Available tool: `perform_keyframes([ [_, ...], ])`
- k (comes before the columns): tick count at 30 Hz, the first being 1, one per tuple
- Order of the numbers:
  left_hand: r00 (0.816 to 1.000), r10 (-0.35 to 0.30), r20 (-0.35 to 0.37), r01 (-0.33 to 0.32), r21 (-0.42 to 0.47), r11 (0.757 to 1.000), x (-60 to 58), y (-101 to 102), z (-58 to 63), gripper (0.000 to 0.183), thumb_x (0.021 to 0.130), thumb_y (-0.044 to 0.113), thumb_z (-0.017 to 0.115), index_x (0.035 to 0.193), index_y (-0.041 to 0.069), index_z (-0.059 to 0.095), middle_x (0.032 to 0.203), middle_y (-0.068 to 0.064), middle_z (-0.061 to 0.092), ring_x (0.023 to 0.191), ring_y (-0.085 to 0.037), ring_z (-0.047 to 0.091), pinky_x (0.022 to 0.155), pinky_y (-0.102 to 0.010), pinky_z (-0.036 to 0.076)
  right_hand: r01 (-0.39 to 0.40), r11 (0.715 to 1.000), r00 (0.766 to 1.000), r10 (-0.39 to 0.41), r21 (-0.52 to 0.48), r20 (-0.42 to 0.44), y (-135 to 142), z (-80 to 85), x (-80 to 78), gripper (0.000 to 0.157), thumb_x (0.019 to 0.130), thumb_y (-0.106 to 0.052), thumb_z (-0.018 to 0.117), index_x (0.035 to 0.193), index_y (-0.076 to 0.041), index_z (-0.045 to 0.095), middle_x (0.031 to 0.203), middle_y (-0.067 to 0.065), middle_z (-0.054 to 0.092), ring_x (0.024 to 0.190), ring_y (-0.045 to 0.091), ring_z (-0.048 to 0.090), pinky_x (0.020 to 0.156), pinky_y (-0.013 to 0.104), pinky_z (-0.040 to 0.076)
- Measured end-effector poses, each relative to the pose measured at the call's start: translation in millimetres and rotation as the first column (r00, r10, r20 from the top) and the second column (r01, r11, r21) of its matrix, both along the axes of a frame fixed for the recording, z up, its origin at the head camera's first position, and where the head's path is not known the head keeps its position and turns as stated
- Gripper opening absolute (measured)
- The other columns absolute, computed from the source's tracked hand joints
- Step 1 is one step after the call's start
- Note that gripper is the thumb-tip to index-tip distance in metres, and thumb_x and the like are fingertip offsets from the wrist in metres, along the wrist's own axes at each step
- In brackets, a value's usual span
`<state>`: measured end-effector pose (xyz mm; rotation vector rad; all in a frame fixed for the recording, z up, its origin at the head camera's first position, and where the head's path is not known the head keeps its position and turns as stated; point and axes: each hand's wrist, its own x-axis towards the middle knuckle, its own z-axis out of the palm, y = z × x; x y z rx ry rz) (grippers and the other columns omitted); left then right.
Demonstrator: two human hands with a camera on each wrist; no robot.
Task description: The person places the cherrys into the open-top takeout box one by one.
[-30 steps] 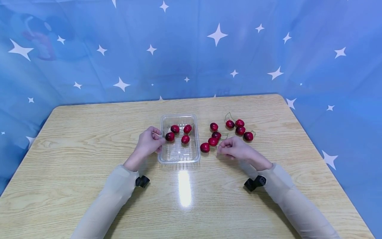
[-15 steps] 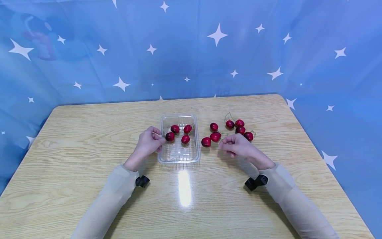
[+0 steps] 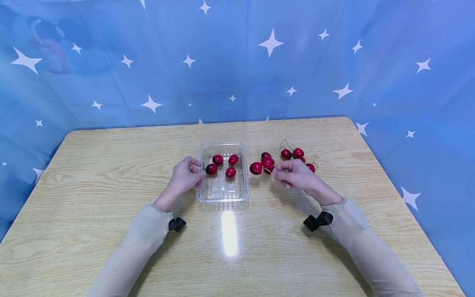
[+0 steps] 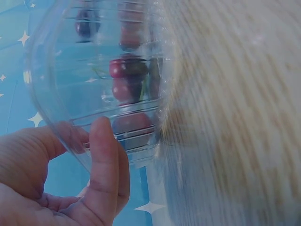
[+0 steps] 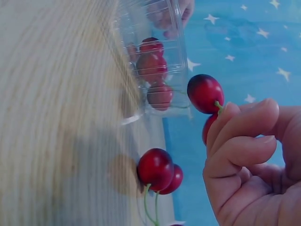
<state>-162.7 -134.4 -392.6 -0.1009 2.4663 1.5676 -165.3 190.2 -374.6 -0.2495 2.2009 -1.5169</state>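
A clear plastic box [image 3: 222,200] stands on the table with several dark red cherries [image 3: 231,172] inside. My left hand [image 3: 185,176] pinches its left wall near the rim; in the left wrist view a finger [image 4: 103,146] lies along the outer side. To the right of the box, my right hand [image 3: 295,177] pinches the green stems of a pair of cherries [image 3: 256,168]. That pair hangs raised above the table, and in the right wrist view one held cherry [image 5: 205,93] partly covers the other.
More stemmed cherries [image 3: 285,154] lie on the wooden table [image 3: 111,173] behind and beside my right hand, some partly hidden by it. A blue curtain with white stars [image 3: 237,62] hangs behind the table's far edge.
The right hand has lifted the pair of cherries off the table by the stems, and the fruit has moved up and away from me. The left hand and box have stayed put.
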Motion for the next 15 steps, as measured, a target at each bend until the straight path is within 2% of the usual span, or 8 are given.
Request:
perform_keyframes([
  [7, 1.000, -0.007, -0.006, 0.007, 0.016, 1.000, 0.4, 0, 1.8, 0.026, 0.083, 0.000, 0.059, 0.106, -0.004, 0.047, 0.074, -0.007, 0.053, 0.049, -0.013, 0.055, 0.050, -0.029, 0.054, 0.022, 1.000, 1.000, -0.022, -0.010, -0.007, -4, 6.1, -4.0, 0.018, 0.092, -0.006, 0.055, 0.093, 0.012, 0.057, 0.064, 0.007, 0.055, 0.048, 0.008, 0.044, 0.044, 0.019, 0.037],
  [15, 1.000, -0.003, 0.002, 0.003, 0.019, 1.000, 1.0, 0, 3.3, 0.025, 0.084, 0.000, 0.059, 0.106, -0.004, 0.047, 0.075, -0.008, 0.054, 0.049, -0.013, 0.056, 0.051, -0.030, 0.055, -0.007, 0.999, 1.000, 0.006, -0.039, -0.020, -14, 12.2, -6.1, 0.022, 0.092, -0.009, 0.058, 0.089, 0.013, 0.057, 0.061, 0.002, 0.052, 0.047, 0.009, 0.042, 0.043, 0.019, 0.035],
])
